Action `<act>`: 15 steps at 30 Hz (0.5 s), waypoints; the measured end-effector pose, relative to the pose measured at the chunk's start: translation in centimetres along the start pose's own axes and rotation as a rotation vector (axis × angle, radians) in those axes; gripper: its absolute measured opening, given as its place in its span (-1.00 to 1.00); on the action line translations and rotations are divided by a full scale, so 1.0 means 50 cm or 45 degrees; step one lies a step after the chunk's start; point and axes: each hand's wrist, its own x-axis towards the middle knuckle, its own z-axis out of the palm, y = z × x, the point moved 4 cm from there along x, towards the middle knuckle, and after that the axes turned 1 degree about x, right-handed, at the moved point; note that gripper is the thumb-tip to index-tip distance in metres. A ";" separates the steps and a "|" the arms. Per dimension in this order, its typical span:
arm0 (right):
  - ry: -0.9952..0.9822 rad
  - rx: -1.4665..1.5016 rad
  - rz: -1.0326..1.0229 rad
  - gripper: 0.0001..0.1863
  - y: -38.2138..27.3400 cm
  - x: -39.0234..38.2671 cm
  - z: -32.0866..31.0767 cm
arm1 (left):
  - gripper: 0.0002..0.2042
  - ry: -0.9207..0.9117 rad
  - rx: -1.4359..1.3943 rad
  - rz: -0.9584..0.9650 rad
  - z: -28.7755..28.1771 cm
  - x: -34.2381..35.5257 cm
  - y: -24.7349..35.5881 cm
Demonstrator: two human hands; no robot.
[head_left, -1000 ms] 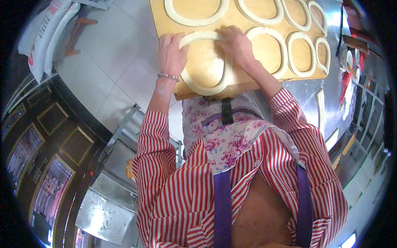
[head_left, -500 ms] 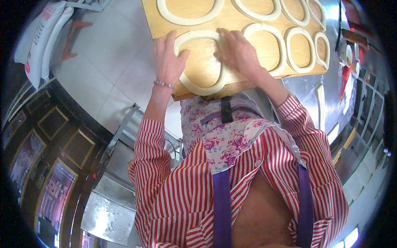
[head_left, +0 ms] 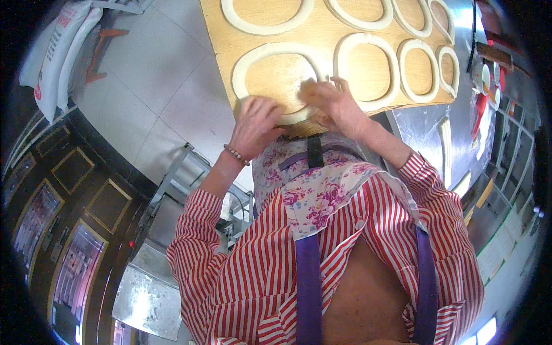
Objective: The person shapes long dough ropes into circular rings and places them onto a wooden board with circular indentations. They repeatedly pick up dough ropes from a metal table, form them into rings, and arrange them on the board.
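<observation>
A pale dough ring [head_left: 276, 48] lies flat on the near left part of a wooden board [head_left: 273, 75]. My left hand [head_left: 257, 125], with a beaded bracelet at the wrist, has its fingers curled over the ring's near left side. Across from it, my right hand [head_left: 338, 108] straddles the ring's right side; its fingertips are slightly blurred. Both hands cover parts of the dough. Several more dough rings sit in two rows, the closest being another ring [head_left: 393, 69] just to the right.
Right of the board, a shiny metal table [head_left: 425, 129] holds a long dough strip [head_left: 447, 150]. White sacks [head_left: 57, 57] lie at the far left above tiled floor [head_left: 178, 75]. A metal frame [head_left: 181, 167] stands by my left arm, near a dark panelled door [head_left: 75, 167].
My left hand has moved down from the ring's upper left to its near left side. The right hand has come down along its right side. The ring looks wider and rounder.
</observation>
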 end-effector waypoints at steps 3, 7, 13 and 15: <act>-0.177 -0.081 -0.012 -0.55 0.016 -0.034 0.004 | -0.59 -0.110 -0.020 0.036 0.034 0.000 0.023; 0.131 0.158 0.139 -0.59 0.065 -0.011 -0.047 | -0.60 0.108 -0.161 0.100 0.018 0.054 0.045; 0.517 0.173 0.403 -0.62 0.127 0.121 -0.031 | -0.62 0.532 0.150 -0.283 -0.025 0.186 -0.054; 0.437 0.146 0.453 -0.64 0.130 0.150 0.000 | -0.64 0.448 0.251 -0.247 -0.018 0.208 -0.096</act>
